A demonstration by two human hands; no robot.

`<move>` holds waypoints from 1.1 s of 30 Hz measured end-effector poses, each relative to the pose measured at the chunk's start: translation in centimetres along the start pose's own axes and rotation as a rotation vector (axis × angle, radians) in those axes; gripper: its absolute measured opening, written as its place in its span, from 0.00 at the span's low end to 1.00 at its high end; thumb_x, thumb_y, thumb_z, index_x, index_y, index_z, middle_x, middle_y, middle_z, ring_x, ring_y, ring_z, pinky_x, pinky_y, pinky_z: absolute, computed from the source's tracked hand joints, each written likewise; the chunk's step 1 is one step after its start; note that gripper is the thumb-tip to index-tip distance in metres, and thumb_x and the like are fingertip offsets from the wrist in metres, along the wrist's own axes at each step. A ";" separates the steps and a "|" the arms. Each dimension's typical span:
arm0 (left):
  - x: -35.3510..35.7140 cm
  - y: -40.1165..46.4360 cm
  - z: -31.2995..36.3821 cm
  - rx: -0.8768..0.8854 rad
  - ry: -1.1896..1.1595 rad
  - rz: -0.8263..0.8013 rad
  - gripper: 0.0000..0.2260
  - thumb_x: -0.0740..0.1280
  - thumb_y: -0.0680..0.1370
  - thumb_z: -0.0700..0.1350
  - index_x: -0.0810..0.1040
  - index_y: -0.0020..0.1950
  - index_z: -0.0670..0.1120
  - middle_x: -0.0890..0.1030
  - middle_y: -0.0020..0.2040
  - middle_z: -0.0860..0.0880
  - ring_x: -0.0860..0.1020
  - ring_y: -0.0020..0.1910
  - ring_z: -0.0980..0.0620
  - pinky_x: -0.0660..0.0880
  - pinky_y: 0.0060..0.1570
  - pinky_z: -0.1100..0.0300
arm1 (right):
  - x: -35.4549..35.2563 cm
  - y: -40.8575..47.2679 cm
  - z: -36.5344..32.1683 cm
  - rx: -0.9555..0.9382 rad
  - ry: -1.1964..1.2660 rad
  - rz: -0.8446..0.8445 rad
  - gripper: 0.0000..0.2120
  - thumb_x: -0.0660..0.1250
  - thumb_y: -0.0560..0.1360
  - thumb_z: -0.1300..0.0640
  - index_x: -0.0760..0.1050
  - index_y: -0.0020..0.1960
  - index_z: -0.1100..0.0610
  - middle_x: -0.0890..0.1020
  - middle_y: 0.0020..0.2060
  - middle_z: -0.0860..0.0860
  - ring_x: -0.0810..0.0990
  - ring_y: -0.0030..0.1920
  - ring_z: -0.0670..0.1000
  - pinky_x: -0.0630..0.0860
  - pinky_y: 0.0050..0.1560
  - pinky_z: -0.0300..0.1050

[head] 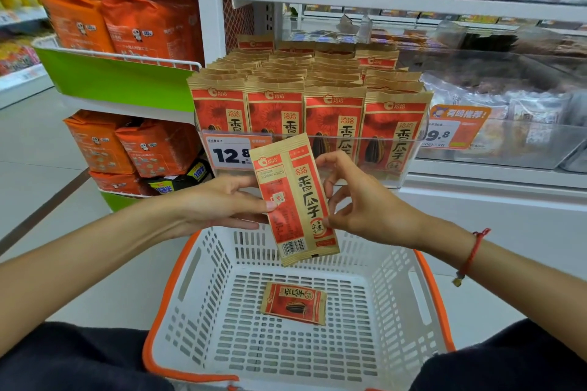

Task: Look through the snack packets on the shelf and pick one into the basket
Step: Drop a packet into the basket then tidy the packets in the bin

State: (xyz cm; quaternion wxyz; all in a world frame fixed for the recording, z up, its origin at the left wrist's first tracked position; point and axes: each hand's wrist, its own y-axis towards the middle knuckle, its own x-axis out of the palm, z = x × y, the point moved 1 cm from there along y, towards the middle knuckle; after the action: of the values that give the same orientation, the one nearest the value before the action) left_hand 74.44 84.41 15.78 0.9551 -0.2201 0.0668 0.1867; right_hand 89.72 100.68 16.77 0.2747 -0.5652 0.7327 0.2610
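A red and tan snack packet (pixel 293 200) hangs upright above the white basket (pixel 397 267), its back with the barcode facing me. My left hand (pixel 222 203) pinches its left edge between thumb and fingers. My right hand (pixel 362 206) pinches its right edge near the bottom, the other fingers loosely curled. A second, matching packet (pixel 293 303) lies flat on the basket floor. Several rows of the same packets (pixel 311 95) stand upright in a clear bin on the shelf behind my hands.
The basket has an orange rim (pixel 435 292) and sits between my knees. Orange bags (pixel 127 22) fill a green-fronted rack to the left. Price tags (pixel 230 152) hang on the bin front. Clear bins of other snacks (pixel 508 105) stand to the right. White floor lies on the left.
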 end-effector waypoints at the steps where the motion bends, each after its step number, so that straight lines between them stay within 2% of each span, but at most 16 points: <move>1: 0.0 0.0 0.1 0.009 0.004 0.007 0.16 0.70 0.76 0.45 0.76 0.63 0.56 0.85 0.53 0.51 0.83 0.53 0.57 0.77 0.57 0.61 | 0.0 0.0 -0.1 -0.014 -0.032 0.014 0.34 0.73 0.69 0.70 0.61 0.67 0.50 0.73 0.46 0.51 0.79 0.41 0.47 0.81 0.42 0.48; 4: 0.0 -0.5 0.9 0.097 0.072 0.045 0.18 0.72 0.73 0.47 0.77 0.62 0.56 0.85 0.52 0.54 0.82 0.53 0.58 0.78 0.56 0.60 | -0.5 -0.2 -0.7 -0.026 -0.037 0.046 0.33 0.74 0.70 0.64 0.60 0.67 0.49 0.74 0.48 0.45 0.77 0.45 0.44 0.79 0.44 0.41; 6: 0.4 -1.0 1.6 0.237 0.172 0.138 0.19 0.74 0.69 0.50 0.79 0.59 0.56 0.85 0.51 0.57 0.82 0.52 0.61 0.78 0.53 0.61 | -0.8 -0.5 -1.1 -0.010 -0.010 0.072 0.39 0.78 0.67 0.55 0.58 0.70 0.49 0.72 0.53 0.41 0.74 0.51 0.39 0.76 0.50 0.38; 8: 1.5 -1.6 2.1 0.367 0.210 0.246 0.19 0.76 0.64 0.53 0.81 0.54 0.54 0.85 0.48 0.59 0.82 0.48 0.62 0.76 0.52 0.62 | -0.4 -0.8 -1.3 -0.014 -0.049 0.100 0.50 0.80 0.63 0.47 0.53 0.75 0.49 0.68 0.62 0.43 0.69 0.61 0.41 0.71 0.62 0.38; 11: 3.2 -1.8 2.5 0.433 0.141 0.355 0.22 0.78 0.60 0.54 0.82 0.52 0.50 0.86 0.45 0.56 0.84 0.44 0.57 0.79 0.49 0.60 | -0.2 -0.5 -1.3 -0.023 -0.109 0.147 0.55 0.80 0.62 0.44 0.49 0.76 0.48 0.63 0.65 0.46 0.64 0.66 0.44 0.66 0.68 0.42; 14: 3.8 -1.5 2.6 0.464 0.127 0.376 0.22 0.77 0.62 0.53 0.81 0.53 0.49 0.86 0.45 0.56 0.84 0.42 0.57 0.80 0.46 0.64 | -0.9 0.1 -1.2 -0.023 -0.092 0.096 0.52 0.81 0.62 0.50 0.52 0.76 0.47 0.64 0.65 0.48 0.64 0.66 0.46 0.67 0.69 0.47; 17: 2.9 -1.1 2.8 0.449 0.132 0.216 0.23 0.77 0.64 0.52 0.78 0.57 0.52 0.84 0.50 0.58 0.83 0.50 0.60 0.78 0.48 0.67 | -2.6 0.2 -1.0 0.023 0.093 -0.063 0.49 0.81 0.64 0.59 0.57 0.76 0.45 0.68 0.66 0.48 0.69 0.66 0.45 0.72 0.65 0.41; 19: 1.9 -1.0 2.7 0.411 0.145 0.108 0.24 0.78 0.66 0.52 0.77 0.60 0.52 0.82 0.56 0.59 0.81 0.56 0.60 0.78 0.53 0.64 | -3.9 0.1 -0.7 0.071 0.300 -0.179 0.47 0.81 0.63 0.62 0.61 0.75 0.46 0.74 0.65 0.50 0.73 0.65 0.46 0.74 0.63 0.40; 22: 1.0 -1.0 2.5 0.393 0.086 0.119 0.21 0.73 0.71 0.49 0.76 0.63 0.54 0.80 0.59 0.61 0.79 0.58 0.60 0.78 0.55 0.63 | -5.1 0.0 -0.3 0.117 0.669 -0.332 0.49 0.83 0.58 0.58 0.63 0.73 0.58 0.77 0.64 0.58 0.77 0.63 0.54 0.76 0.61 0.46; 25: 1.6 -1.2 2.8 0.428 0.000 0.135 0.18 0.67 0.75 0.51 0.74 0.65 0.57 0.80 0.60 0.61 0.79 0.59 0.62 0.78 0.52 0.64 | -5.0 -0.2 -0.1 0.114 0.789 -0.437 0.50 0.82 0.60 0.51 0.62 0.73 0.64 0.75 0.62 0.61 0.77 0.60 0.56 0.76 0.60 0.49; 27: 2.2 -1.3 3.3 0.482 -0.049 0.159 0.16 0.67 0.74 0.51 0.76 0.62 0.58 0.81 0.58 0.61 0.79 0.58 0.62 0.78 0.51 0.66 | -5.0 -0.3 0.0 0.109 0.856 -0.475 0.47 0.82 0.61 0.50 0.64 0.73 0.63 0.77 0.60 0.59 0.78 0.57 0.55 0.77 0.60 0.48; 31: 2.8 -1.3 4.4 0.579 -0.213 0.232 0.14 0.67 0.74 0.47 0.77 0.59 0.52 0.84 0.53 0.55 0.82 0.55 0.58 0.78 0.48 0.68 | -5.3 -0.5 -0.8 0.032 0.983 -0.476 0.30 0.80 0.64 0.49 0.78 0.63 0.54 0.81 0.57 0.56 0.81 0.55 0.53 0.78 0.58 0.46; 33: 2.9 -1.2 4.7 0.598 -0.294 0.265 0.15 0.68 0.73 0.45 0.77 0.60 0.50 0.85 0.53 0.51 0.82 0.54 0.55 0.78 0.48 0.67 | -5.6 -0.6 -1.2 0.029 0.960 -0.420 0.29 0.79 0.64 0.46 0.78 0.62 0.52 0.81 0.57 0.56 0.80 0.55 0.53 0.78 0.60 0.47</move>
State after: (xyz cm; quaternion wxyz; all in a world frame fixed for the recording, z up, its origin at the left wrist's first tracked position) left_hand 77.79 86.47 19.85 0.9442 0.1089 0.0085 0.3106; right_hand 91.31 103.54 21.51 -0.0380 -0.7522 0.6505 -0.0982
